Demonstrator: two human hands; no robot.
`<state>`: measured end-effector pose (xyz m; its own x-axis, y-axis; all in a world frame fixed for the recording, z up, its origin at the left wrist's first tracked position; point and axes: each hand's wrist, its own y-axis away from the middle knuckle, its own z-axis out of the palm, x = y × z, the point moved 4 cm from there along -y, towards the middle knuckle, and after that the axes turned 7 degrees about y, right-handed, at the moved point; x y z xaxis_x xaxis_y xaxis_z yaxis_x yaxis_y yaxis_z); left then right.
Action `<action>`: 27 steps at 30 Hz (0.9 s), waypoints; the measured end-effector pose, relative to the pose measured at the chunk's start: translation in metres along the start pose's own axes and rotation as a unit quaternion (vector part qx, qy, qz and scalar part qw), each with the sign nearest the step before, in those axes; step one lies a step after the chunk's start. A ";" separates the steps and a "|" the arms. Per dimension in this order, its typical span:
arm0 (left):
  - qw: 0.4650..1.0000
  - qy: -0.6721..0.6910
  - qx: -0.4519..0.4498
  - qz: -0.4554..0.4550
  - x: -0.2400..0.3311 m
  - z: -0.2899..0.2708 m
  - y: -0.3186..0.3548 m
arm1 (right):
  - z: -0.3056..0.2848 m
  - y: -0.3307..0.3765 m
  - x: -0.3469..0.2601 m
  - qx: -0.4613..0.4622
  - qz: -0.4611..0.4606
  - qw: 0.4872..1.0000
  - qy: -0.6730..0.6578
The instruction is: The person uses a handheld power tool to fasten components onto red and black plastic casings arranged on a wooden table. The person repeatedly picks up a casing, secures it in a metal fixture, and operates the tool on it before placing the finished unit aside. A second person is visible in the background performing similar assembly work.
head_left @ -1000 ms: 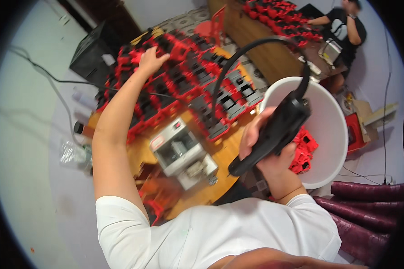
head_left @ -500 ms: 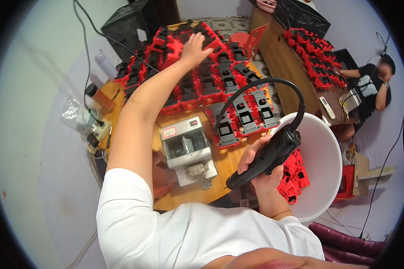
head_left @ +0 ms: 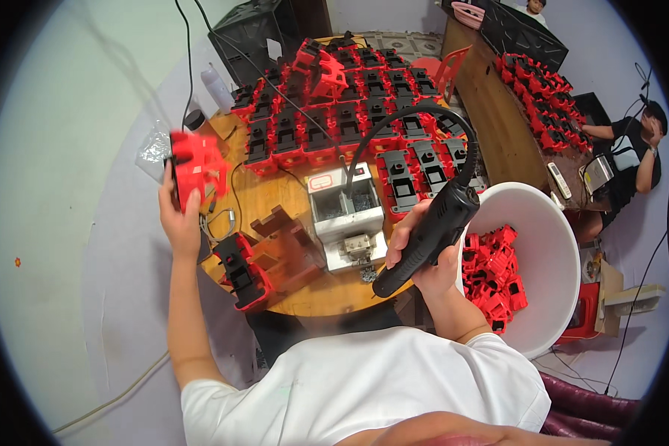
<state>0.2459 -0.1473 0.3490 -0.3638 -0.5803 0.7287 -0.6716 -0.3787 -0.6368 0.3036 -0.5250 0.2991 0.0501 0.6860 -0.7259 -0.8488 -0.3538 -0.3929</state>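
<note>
At left, a worker's left hand (head_left: 180, 227) is clamped on a red part (head_left: 201, 167), raised near a plastic bag (head_left: 152, 152) and a bottle (head_left: 203, 126). A slackened grip could drop the part, and a wide swing could topple the bottle. Nearer the worker, loose wires (head_left: 219, 223) might snag in the part's gaps if it dips low. A red-and-black unit (head_left: 239, 275) lies close to the table's (head_left: 312, 301) left edge, just beside a brown jig (head_left: 293, 256); a brush of the forearm could send it to the floor.

At far centre, two red pieces (head_left: 327, 78) perch atop the ranks of units (head_left: 349, 119) and could slide if the table is jolted. To their right and nearer, what look like screws (head_left: 368, 274) sit by the feeder (head_left: 347, 215), where a knock might scatter them.

At right, the right hand (head_left: 435, 264) wraps round a black driver (head_left: 424, 245), tip angled down and left; a slip could scratch the wood or catch the shirt. Its arching cord (head_left: 424, 108), if tugged, could drag units askew. Beyond stands a white bin (head_left: 550, 260) of red parts.

The feeder's red-bordered label (head_left: 321, 183) is too small to read. No brand is legible on the driver, nor any wording on a co-worker's (head_left: 628, 152) dark shirt, far right.
</note>
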 end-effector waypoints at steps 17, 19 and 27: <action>0.912 -0.214 -0.336 0.102 0.007 0.057 0.123 | 0.071 0.019 0.027 -0.030 0.004 0.997 0.066; 0.906 -0.230 -0.343 0.096 0.010 0.059 0.120 | 0.073 0.019 0.028 -0.023 0.004 0.997 0.076; 0.890 -0.269 -0.361 0.071 -0.005 0.082 0.139 | 0.077 0.017 0.026 -0.035 -0.002 0.995 0.089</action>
<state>0.2072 -0.2565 0.2365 -0.2475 -0.9198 0.3043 -0.9538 0.1761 -0.2433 0.2502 -0.4643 0.3168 0.1516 0.5661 -0.8103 -0.8096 -0.3991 -0.4304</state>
